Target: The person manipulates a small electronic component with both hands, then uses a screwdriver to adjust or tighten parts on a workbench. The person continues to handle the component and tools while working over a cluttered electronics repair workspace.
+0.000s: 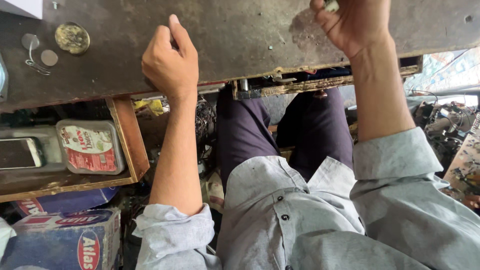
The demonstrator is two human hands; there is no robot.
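View from my head camera, looking down past my lap at the dark worktop (240,45). My left hand (170,62) rests on the worktop near its front edge, fingers curled into a loose fist with the thumb up; whether anything sits inside it I cannot tell. My right hand (352,22) is raised at the top of the view, fingers closed around a small pale object (331,6), cut off by the frame edge, so its kind is unclear. It appears pinched at the fingertips, as suits so small a piece.

To the left on the worktop lie a round brass-coloured lid (72,37) and 2 small discs with a wire clip (35,50), well apart from both hands. Below the worktop an open wooden drawer (129,137) holds a phone (20,152) and a rectangular tin (90,146). A blue carton (65,240) stands beneath it. Tangled wires (204,117) hang just beside my left forearm, crowding the knee space.
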